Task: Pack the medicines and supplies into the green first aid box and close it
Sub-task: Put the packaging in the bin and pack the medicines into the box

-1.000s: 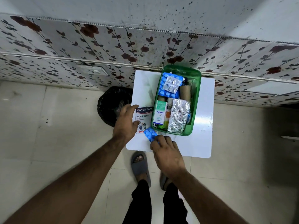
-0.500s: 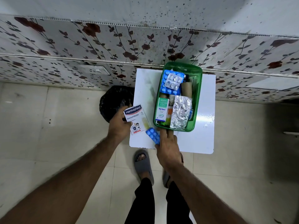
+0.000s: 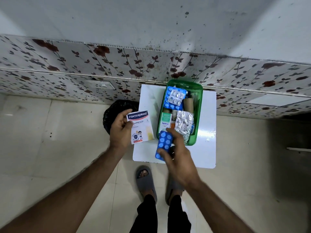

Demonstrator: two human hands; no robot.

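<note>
The green first aid box (image 3: 199,105) stands open on a small white table (image 3: 206,148), against the wall. Inside lie a blue blister pack (image 3: 171,105) with a silver strip (image 3: 175,96) on top, a cardboard roll (image 3: 188,104), a white-green Optibex carton (image 3: 165,121) and a crumpled foil strip (image 3: 184,123). My left hand (image 3: 120,130) holds a white Hansaplast plaster box (image 3: 140,126) above the table's left edge. My right hand (image 3: 176,153) grips a second blue blister pack (image 3: 164,144) just in front of the green box's near end. No lid is in view.
A black bin (image 3: 116,108) with a dark liner stands on the floor left of the table. A flowered tile wall (image 3: 84,64) runs behind. My feet in grey slippers (image 3: 145,180) are on the pale floor tiles right below the table.
My left hand has picked the Hansaplast box up off the table. My right hand has lifted the blue blister pack off the table and tilted it upright.
</note>
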